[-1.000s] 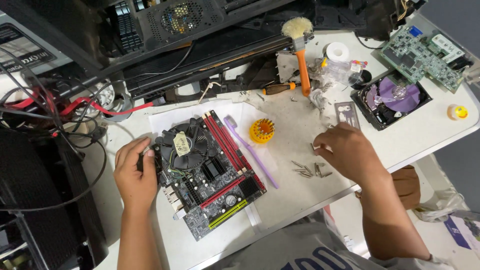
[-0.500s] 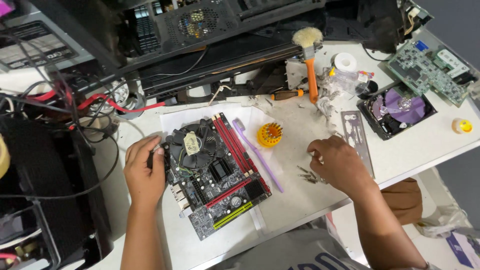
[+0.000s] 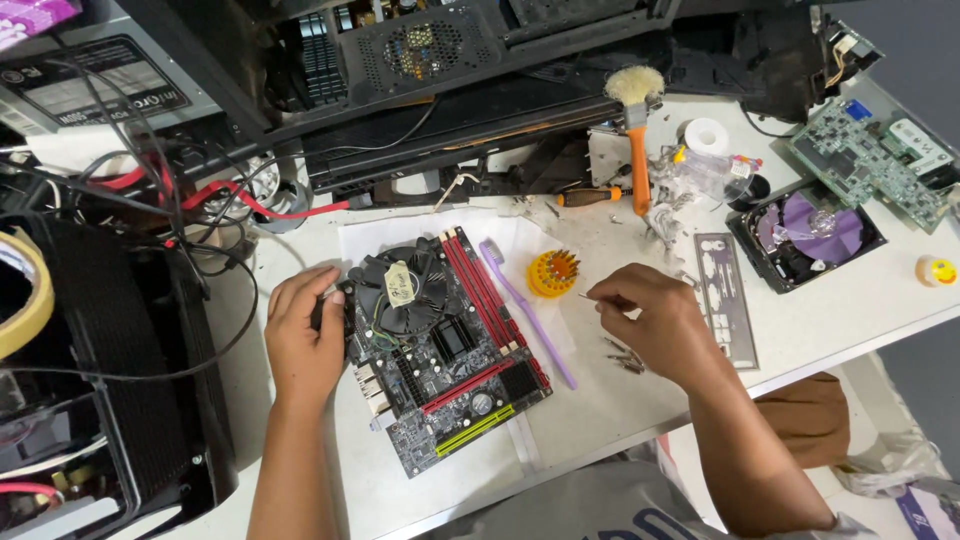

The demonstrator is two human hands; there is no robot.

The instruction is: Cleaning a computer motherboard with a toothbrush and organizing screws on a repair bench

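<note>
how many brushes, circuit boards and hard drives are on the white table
brushes: 2, the purple toothbrush and the orange-handled brush
circuit boards: 2, the black motherboard and the green board
hard drives: 1, the opened drive
total: 5

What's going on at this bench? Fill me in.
A person is working on a motherboard lying flat on a white table. The left hand rests against the board's left edge. The right hand pinches something small, probably a screw, above loose screws. A purple toothbrush and a yellow bit holder lie between board and right hand.
</note>
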